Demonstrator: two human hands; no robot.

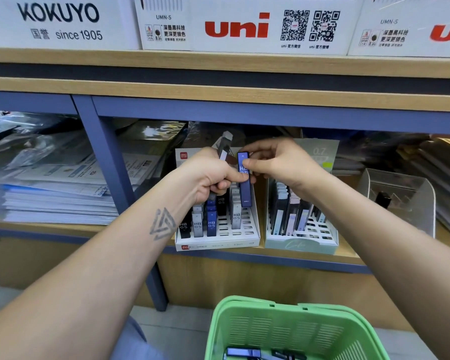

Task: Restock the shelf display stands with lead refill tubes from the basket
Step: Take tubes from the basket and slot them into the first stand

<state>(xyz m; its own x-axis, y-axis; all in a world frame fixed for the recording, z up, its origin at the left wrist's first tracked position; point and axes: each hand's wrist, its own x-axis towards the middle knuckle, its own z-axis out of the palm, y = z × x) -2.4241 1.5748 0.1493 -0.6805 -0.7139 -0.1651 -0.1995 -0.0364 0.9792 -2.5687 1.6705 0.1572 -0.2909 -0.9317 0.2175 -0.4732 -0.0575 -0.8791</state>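
— Blue tube (244, 179), marked HB 05, standing upright above the white display stand (217, 240) on the shelf. Being held how?

— Being pinched near its top by the right hand (278, 162), thumb on the face, fingertips curling in behind. Right forearm reaching in from the lower right, wrist bending slightly left.

— And lower down on the same tube?

— Being touched at mid-length by the left hand (212, 175), thumb lying across its side. Left forearm coming up from the lower left, a triangle tattoo showing near the wrist.

— Anything else sitting in that left fist?

— Fingers wrapping round a small bundle of tubes (224, 146), grey and dark ends sticking up past the knuckles and tilting right. Possibly three or four; hard to count, with the fingers covering most of them.

— Stand itself filling up?

— Holding black, grey and blue tubes in the left and middle slots, with open slots at front right. Sitting just beside a pale green display stand (302, 242) carrying its own row of tubes.

— And the basket?

— Green basket (283, 331) sitting low in the middle, below the shelf edge, with a few dark and blue tubes (244, 352) lying in its bottom.
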